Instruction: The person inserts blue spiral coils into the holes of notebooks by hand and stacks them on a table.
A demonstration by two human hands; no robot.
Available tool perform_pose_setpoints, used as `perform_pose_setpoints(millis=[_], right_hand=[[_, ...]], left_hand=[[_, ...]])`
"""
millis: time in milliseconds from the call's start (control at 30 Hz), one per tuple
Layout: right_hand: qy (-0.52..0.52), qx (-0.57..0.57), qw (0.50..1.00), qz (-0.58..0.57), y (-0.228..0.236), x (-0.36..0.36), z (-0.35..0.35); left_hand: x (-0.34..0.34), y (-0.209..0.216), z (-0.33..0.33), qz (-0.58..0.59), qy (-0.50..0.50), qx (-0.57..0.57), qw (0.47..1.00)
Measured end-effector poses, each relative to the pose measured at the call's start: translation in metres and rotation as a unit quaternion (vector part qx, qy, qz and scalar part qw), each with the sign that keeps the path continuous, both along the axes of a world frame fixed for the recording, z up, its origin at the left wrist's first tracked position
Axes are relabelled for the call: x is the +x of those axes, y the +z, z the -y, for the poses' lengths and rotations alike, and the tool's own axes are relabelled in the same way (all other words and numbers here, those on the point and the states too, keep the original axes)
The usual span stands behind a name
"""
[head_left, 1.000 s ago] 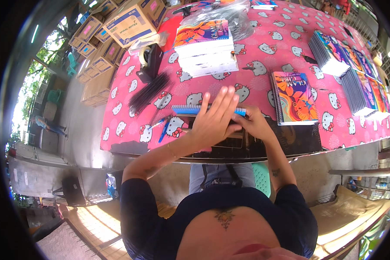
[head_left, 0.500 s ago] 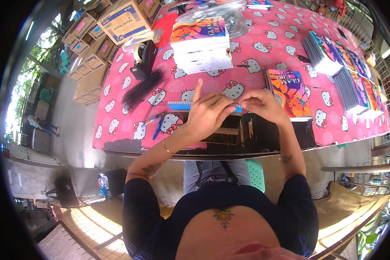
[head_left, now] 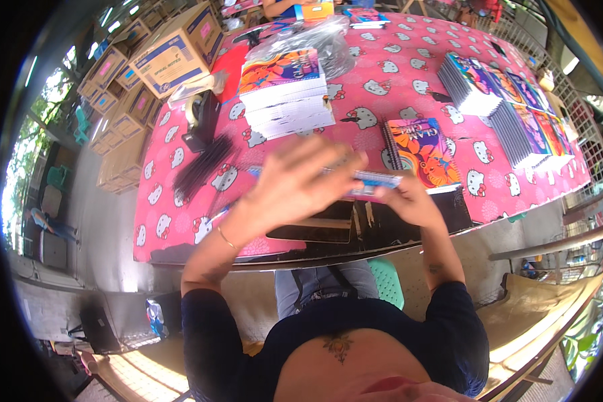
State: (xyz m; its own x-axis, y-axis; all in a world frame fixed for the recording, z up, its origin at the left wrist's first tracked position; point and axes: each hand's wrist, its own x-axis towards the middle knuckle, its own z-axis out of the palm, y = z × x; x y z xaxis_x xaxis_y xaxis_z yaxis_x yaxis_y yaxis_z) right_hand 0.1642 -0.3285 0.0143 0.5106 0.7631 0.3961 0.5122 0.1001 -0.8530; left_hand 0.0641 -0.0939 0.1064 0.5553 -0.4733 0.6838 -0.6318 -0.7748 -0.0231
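My right hand [head_left: 414,203] pinches the right end of a spiral notebook [head_left: 380,179], whose narrow blue edge faces me. Across its left part lies my left hand [head_left: 301,177], blurred by motion, with the fingers bent over the top and the thumb below. Much of the notebook is hidden behind that hand. Just right of it rests another spiral notebook [head_left: 423,153] with a colourful cover. A bundle of black spiral bindings [head_left: 202,167] lies to the left. Beyond my hands stands a stack of notebooks [head_left: 285,100] without visible coils.
A black tape dispenser [head_left: 202,120] stands at the left, near cardboard boxes [head_left: 177,53]. Clear plastic wrap [head_left: 315,43] lies behind the stack. Finished-looking spiral notebooks [head_left: 516,114] are piled at the right. At the far edge, another person's arm [head_left: 279,8] shows.
My right hand has moved down and taken hold of the notebook's right end. My left hand has shifted across it, its index finger no longer raised. The whole view has shifted slightly.
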Motion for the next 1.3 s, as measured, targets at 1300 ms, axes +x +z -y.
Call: perform_pose_setpoints(millis=[1300], right_hand=[[-0.142,0.173,0.958,-0.177,-0.081,-0.035,-0.041]], left_hand=[[-0.008,0.011,-0.018,-0.033,0.080,0.019,0.996]])
